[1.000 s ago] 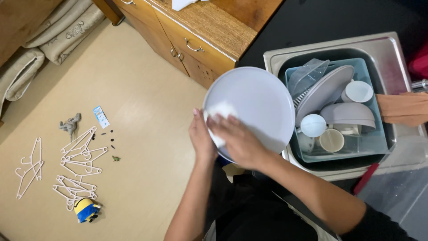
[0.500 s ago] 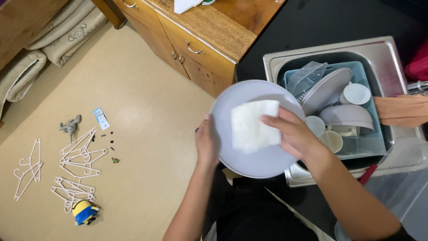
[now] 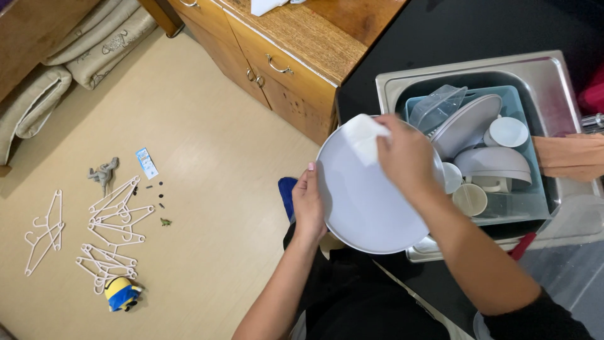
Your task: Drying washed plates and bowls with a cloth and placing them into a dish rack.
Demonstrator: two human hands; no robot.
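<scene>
Beige vinyl floor (image 3: 207, 189) fills the left of the view, with a black countertop (image 3: 478, 31) on the right and a wooden cabinet with metal handles (image 3: 283, 63) between them. Set into the countertop is a stainless steel sink (image 3: 553, 72), and inside it sits a pale blue plastic dish tub (image 3: 531, 201) packed with white plates, bowls and cups. A folded orange cloth (image 3: 572, 157) lies across the sink's right edge.

In front of the sink, over the person's lap, is the large round white plate (image 3: 365, 208), tilted with its face towards the camera. The left hand (image 3: 308, 204) grips the plate's left rim, fingers curled behind it and the thumb on the front. The right hand (image 3: 406, 157) presses a small white cloth (image 3: 365, 135) against the plate's upper part, fingers clenched around the cloth so that it is pinned to the surface near the top rim.

Grey cushions (image 3: 69, 56) lie in the upper left corner of the floor. Lower left, a scatter of white plastic hangers (image 3: 107, 233) spreads across the floor, with a small yellow and blue toy figure (image 3: 123, 294) just below them. Above the hangers lie a small grey toy animal (image 3: 104, 173) and a little blue and white packet (image 3: 146, 162)
</scene>
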